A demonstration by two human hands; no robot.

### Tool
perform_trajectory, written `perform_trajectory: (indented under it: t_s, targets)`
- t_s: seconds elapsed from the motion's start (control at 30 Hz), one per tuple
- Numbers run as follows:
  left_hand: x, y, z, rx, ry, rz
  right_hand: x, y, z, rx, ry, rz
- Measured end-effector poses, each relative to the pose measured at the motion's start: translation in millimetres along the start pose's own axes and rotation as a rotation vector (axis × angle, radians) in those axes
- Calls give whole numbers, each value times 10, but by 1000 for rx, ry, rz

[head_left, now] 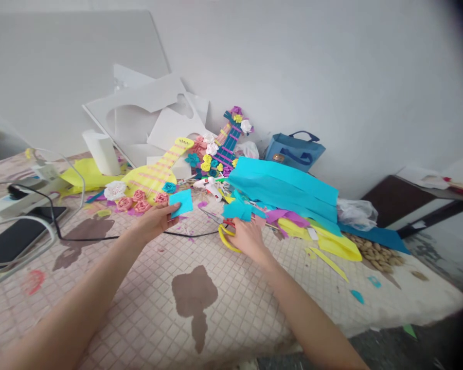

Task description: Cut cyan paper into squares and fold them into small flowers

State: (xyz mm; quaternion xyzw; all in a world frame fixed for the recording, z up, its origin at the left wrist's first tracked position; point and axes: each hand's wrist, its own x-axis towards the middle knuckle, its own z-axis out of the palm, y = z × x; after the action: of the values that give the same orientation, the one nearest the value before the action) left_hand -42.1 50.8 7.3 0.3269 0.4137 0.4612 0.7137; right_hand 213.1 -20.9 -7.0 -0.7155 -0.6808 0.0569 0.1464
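My left hand [159, 222] pinches a small square of turquoise paper [182, 202] by its near edge, thumb and fingers closed on it. Over the scissors [228, 241], my right hand [249, 237] closes around the yellow and red handles, and the blades point left toward the paper square. Just beyond the right fingers lies a turquoise paper piece [237, 210]. A yellow guitar-shaped cutout [148, 177] with pink stripes stands behind my left hand, edged with pink paper flowers [139, 201]. A white glue gun [210, 188] rests between and beyond both hands.
Large turquoise sheets [285, 180] and yellow strips [327, 240] spread to the right, near several peanuts [376, 254]. A blue bag [296, 150] and a decorated dark blue guitar cutout [227, 146] stand at the wall. A black cable [88, 239] crosses the table beside a phone [17, 236].
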Motion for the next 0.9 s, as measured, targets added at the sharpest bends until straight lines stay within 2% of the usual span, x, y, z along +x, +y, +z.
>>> perform_trajectory:
  t_s: [0.07, 0.23, 0.33, 0.43, 0.6, 0.73, 0.9]
  targets:
    - [-6, 1, 3, 1, 7, -2, 12, 26, -18, -121, -10, -36]
    - [-56, -50, 44, 52, -24, -2, 55, 93, -102, -128, -4, -31]
    - [-76, -145, 112, 178, -108, 10, 125, 236, -209, -112, -2, 2]
    - [-34, -254, 259, 334, -201, 0, 217, 430, -311, -57, 30, 90]
    - [265, -350, 714, 524, -306, 61, 309, 661, -381, 3, 97, 179]
    - [627, -423, 1060, 757, -305, 145, 319, 717, -382, 19, 129, 204]
    - [910, -545, 1231, 1165, -226, 257, 334, 748, -376, 19, 121, 220]
